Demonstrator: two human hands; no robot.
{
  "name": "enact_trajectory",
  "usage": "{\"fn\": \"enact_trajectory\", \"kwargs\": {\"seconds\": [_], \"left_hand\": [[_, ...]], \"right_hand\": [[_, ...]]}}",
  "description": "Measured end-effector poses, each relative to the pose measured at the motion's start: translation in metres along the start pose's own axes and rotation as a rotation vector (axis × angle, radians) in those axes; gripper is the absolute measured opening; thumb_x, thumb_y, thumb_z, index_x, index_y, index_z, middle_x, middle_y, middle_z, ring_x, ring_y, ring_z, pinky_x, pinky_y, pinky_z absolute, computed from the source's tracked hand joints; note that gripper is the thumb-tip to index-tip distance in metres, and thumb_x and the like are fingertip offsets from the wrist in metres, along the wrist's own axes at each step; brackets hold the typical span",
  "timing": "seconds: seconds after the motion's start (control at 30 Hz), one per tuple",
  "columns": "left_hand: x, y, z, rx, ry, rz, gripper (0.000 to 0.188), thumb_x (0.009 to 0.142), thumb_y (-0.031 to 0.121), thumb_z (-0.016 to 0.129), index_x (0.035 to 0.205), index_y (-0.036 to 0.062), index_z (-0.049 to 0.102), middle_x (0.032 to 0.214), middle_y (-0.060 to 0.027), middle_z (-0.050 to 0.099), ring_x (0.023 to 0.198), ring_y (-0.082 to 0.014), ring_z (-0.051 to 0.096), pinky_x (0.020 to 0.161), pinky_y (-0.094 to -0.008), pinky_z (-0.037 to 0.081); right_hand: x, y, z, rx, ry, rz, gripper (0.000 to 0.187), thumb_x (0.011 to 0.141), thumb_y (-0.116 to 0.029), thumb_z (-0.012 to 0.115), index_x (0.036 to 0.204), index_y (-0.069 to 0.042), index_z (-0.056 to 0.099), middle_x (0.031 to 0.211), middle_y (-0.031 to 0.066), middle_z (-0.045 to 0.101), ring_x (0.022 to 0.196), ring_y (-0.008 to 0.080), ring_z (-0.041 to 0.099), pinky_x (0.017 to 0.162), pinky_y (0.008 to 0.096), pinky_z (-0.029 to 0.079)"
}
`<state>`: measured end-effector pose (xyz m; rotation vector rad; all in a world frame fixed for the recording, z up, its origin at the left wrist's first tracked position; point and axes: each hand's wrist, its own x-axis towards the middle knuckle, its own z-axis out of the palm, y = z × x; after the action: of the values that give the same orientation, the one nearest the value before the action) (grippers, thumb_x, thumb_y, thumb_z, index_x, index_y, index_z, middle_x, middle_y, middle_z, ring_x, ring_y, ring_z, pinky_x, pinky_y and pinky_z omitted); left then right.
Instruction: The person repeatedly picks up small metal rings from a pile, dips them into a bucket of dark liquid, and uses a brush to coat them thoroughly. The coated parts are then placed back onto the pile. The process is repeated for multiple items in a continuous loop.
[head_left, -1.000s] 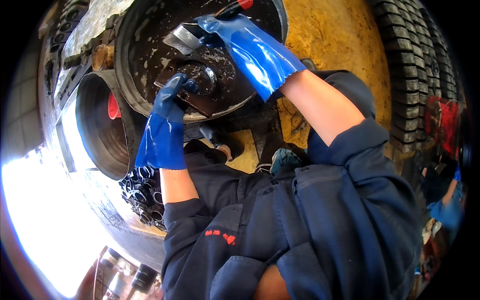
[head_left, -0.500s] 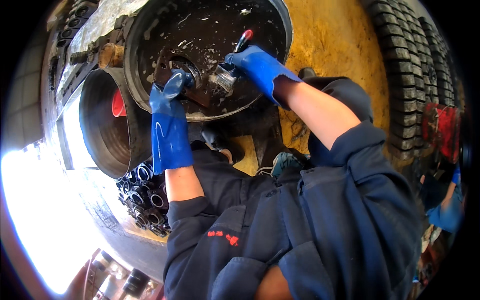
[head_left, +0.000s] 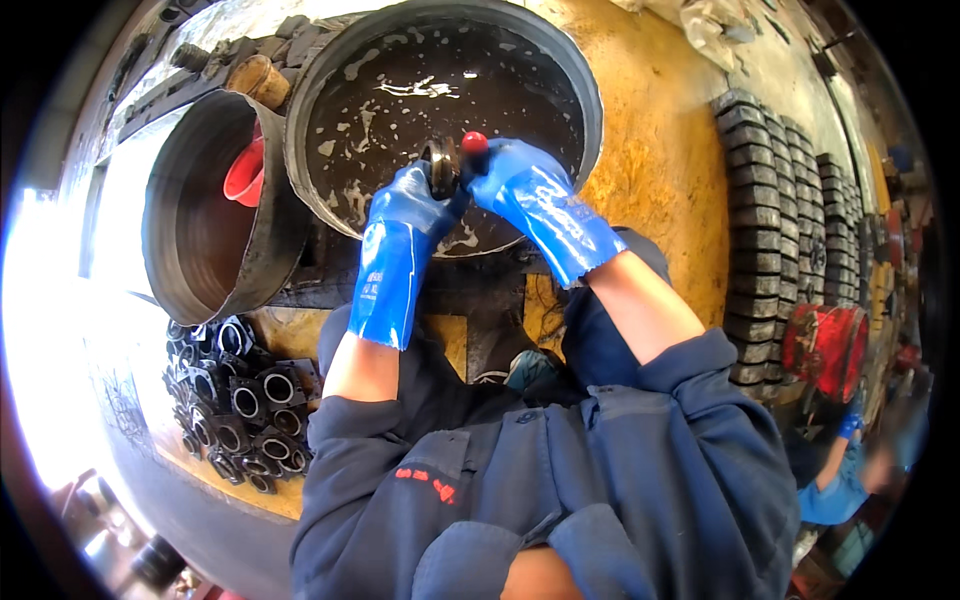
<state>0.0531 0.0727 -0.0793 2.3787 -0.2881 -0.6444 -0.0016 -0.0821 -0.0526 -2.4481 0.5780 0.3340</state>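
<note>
Both my hands wear long blue rubber gloves and meet over a round metal tub of dark, foamy liquid. My left hand is closed on a metal flange part with a round bore, tilted up on edge above the liquid. Against its right side, my right hand grips a brush by its dark handle, whose red end points up. The bristles are hidden behind the gloves and the part.
Left of the tub, a tilted metal drum holds a red plastic container. Below it lies a pile of dark ringed flanges. Rows of stacked dark parts and a red drum stand right, near another person's blue sleeve.
The flange part has come up from low in the tub and turned on edge. My right hand and the brush have moved in against it. The view has shifted.
</note>
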Motion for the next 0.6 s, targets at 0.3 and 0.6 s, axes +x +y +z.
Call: {"fn": "enact_trajectory", "kwargs": {"seconds": [0.3,0.6], "left_hand": [[-0.016,0.0,0.004,0.107,0.018,0.057,0.046,0.082,0.042,0.078,0.114,0.0098,0.073,0.108,-0.0198,0.075,0.106,-0.0358,0.071,0.091,-0.0425,0.055],[-0.014,0.018,0.018,0.11,0.034,-0.035,0.049,0.082,0.038,0.08,0.12,0.0081,0.071,0.109,-0.0195,0.075,0.107,-0.0338,0.072,0.091,-0.042,0.054]], "right_hand": [[0.019,0.032,0.042,0.182,0.115,-0.244,0.023,0.088,-0.031,0.066,0.104,-0.017,0.075,0.099,0.0157,0.074,0.097,0.0392,0.07,0.082,0.0444,0.058],[0.021,0.025,0.026,0.228,-0.083,0.01,0.037,0.077,-0.022,0.077,0.113,-0.021,0.075,0.112,0.0109,0.075,0.106,0.0328,0.072,0.089,0.0416,0.057]]}}
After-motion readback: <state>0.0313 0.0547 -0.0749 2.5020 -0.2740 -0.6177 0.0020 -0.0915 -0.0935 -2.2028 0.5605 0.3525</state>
